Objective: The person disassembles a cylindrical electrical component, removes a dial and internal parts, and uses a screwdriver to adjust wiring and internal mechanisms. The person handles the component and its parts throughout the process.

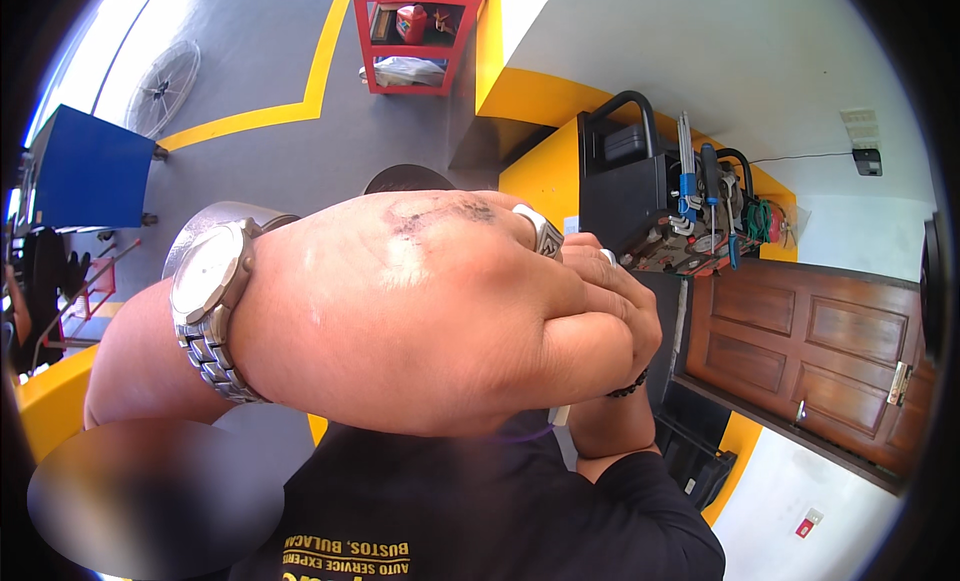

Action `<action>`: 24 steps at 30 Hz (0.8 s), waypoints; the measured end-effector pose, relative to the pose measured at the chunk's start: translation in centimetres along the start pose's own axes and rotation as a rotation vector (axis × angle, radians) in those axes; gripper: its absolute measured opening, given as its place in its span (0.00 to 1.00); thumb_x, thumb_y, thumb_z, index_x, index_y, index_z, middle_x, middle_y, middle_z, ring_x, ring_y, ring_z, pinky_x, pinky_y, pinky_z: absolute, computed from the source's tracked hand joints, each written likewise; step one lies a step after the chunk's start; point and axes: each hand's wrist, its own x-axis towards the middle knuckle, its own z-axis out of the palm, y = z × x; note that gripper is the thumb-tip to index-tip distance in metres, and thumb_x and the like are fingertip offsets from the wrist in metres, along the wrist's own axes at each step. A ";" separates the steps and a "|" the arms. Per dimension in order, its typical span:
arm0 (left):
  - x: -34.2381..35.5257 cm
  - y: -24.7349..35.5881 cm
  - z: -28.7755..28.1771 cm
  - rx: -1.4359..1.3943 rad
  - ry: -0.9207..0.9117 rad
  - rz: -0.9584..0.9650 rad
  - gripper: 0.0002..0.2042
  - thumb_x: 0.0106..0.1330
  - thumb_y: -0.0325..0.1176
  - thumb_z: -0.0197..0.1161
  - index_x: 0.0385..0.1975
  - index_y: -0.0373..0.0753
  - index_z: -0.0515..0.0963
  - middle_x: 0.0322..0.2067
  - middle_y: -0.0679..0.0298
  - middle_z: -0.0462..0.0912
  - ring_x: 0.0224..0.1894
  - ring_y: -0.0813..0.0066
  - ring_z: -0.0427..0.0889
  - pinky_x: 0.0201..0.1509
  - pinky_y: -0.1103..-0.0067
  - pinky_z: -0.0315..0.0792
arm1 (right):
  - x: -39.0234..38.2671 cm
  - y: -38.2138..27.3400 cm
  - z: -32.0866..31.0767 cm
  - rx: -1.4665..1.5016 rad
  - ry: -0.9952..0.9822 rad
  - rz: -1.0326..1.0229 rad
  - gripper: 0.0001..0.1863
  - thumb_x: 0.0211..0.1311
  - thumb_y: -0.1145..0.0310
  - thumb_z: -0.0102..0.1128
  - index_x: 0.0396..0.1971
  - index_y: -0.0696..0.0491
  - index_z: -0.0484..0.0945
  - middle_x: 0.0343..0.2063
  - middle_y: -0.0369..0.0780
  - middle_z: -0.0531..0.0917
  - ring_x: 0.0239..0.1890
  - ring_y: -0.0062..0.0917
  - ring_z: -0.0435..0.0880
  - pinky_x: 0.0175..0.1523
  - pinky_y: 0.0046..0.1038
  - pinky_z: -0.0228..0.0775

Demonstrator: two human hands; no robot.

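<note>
My left hand (480,301) fills the middle of the head view, very close, back of the hand up and fingers curled. Dark smudges mark its skin. On that wrist sits a silver wristwatch (212,281) with a metal band. A silver signet ring (540,231) is on one finger, and another ring (608,257) shows farther along. Whatever the curled fingers hold, if anything, is hidden. My right forearm (612,426) rises from a black sleeve, with a black bead bracelet (630,385) at the wrist. The right hand is hidden behind the left.
A red shelf cart (415,53) holding bottles stands at the far side. At right is a black tool trolley (625,196) with hanging tools, near a brown panelled door (800,351). A blue cabinet (85,171) and a round fan (163,86) are at left.
</note>
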 end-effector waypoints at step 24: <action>0.2 -0.1 0.6 -0.097 0.000 -0.004 0.24 0.44 0.35 0.80 0.41 0.42 0.78 0.29 0.64 0.81 0.27 0.61 0.84 0.32 0.69 0.78 | -1.6 -0.5 0.1 -0.043 0.015 0.012 0.34 0.47 0.64 0.86 0.53 0.59 0.78 0.47 0.50 0.85 0.43 0.38 0.87 0.47 0.34 0.80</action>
